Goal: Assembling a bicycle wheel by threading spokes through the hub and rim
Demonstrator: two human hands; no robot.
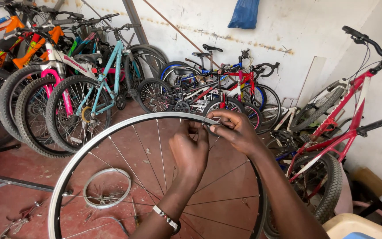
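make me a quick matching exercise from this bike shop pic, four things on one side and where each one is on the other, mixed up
Things:
1. large silver rim
2. small rim
3. blue bag
4. red bicycle

Places:
A. hanging on the white wall at the top
B. lying flat on the red floor
C. held at its top edge by the left hand and right hand
D. standing at the right side

Pairs: 1-C, 2-B, 3-A, 4-D

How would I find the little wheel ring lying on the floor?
Start at the big rim both hands hold upright. Look through its spokes, low on the left, to the red floor. The small rim lies flat there, alone, silver, with no tyre.
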